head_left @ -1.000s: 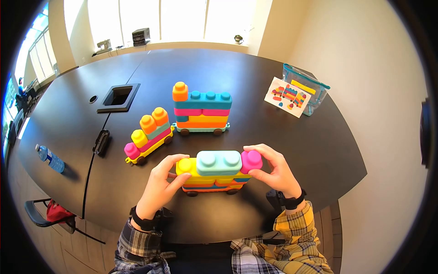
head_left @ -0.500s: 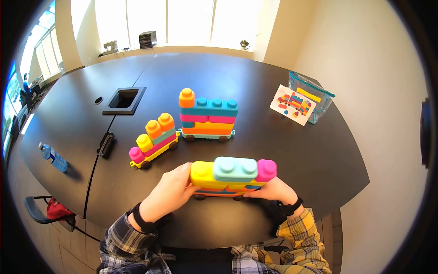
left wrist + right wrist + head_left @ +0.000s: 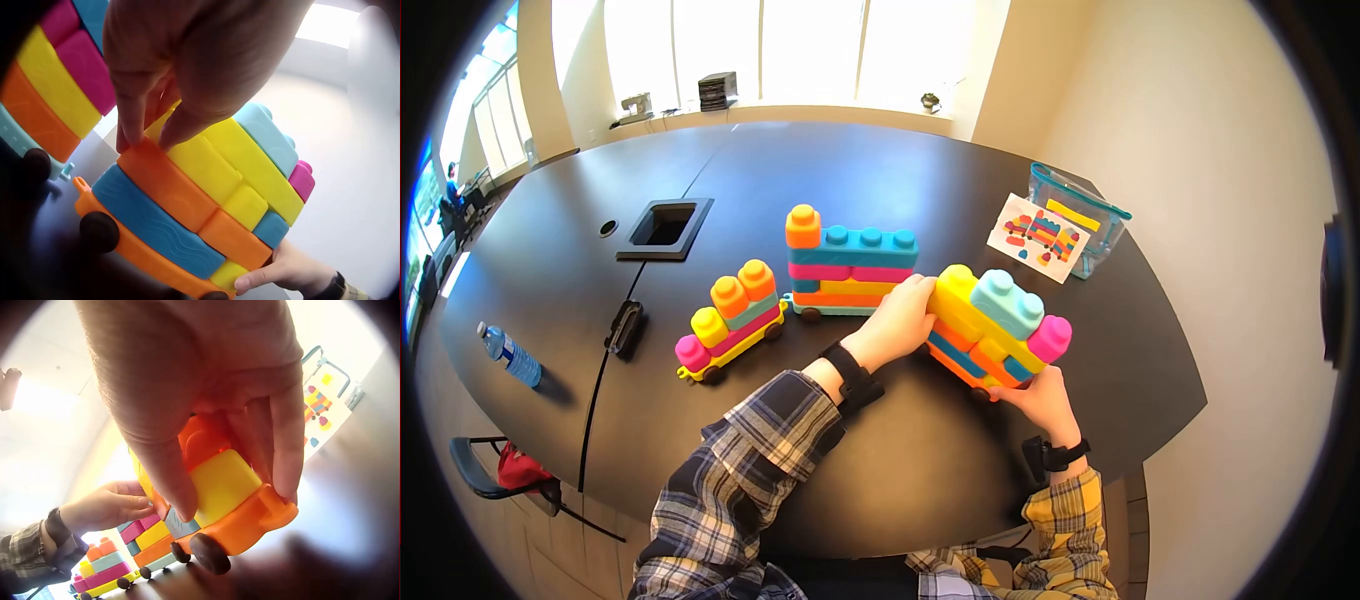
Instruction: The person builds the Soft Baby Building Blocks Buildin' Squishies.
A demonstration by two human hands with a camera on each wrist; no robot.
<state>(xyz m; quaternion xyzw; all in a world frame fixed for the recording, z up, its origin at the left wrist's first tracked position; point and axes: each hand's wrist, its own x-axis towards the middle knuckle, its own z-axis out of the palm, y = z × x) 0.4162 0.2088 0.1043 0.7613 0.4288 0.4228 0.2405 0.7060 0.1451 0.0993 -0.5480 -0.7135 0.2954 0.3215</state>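
Observation:
Both hands hold a toy train car built of stacked blocks [image 3: 972, 345], turned slantwise at the right of the table in the head view. It has an orange wheeled base, blue, orange and yellow layers, and light-teal and pink blocks on top. My left hand [image 3: 897, 322] grips its left end, thumb and fingers on either side in the left wrist view. At the lower right end my right hand [image 3: 1042, 402] grips it low, near the orange base [image 3: 250, 522]. Close behind the left hand stands a taller car with a teal top [image 3: 855, 242]. A yellow-based stepped car [image 3: 735, 335] stands to its left.
A picture card [image 3: 1038, 238] leans against a clear zip bag [image 3: 1105, 225] at the back right. On the left are a water bottle [image 3: 510, 355], a black table fitting [image 3: 624, 328] and a square opening [image 3: 665, 228]. A chair [image 3: 480, 470] stands beyond the table's left edge.
The held car has moved right and away from me, turning so its right end points toward me. My hands shifted from its upper blocks to lower holds. The other two cars stay put.

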